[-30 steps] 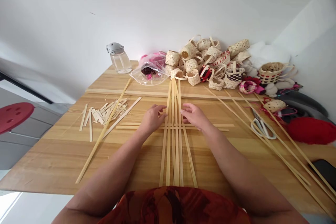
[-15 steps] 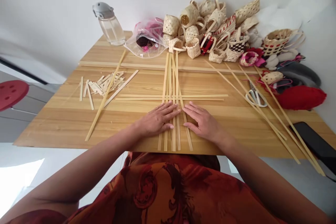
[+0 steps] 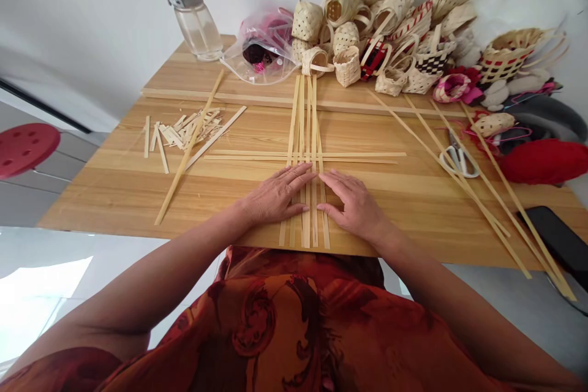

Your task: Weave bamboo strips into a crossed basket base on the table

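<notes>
Now the flat, pale-yellow wooden strips (image 3: 314, 116) running lengthwise at the frame's centre have their near ends closer together, the rightmost strip (image 3: 326, 237) drawn inward, so their spacing seems more even. The bare left hand (image 3: 278, 196) lies loosely spread across them; the bare right hand (image 3: 354, 203), unclenched, covers the rightmost.

That wooden table (image 3: 114, 190) is crowded: water bottle (image 3: 199, 30) by the far left corner, woven baskets (image 3: 395, 7) heaped along the far edge, offcuts (image 3: 172, 136) toward the left edge, crossed strips (image 3: 314, 156) running toward the near edge, phone (image 3: 558, 240) by the near right corner.
</notes>
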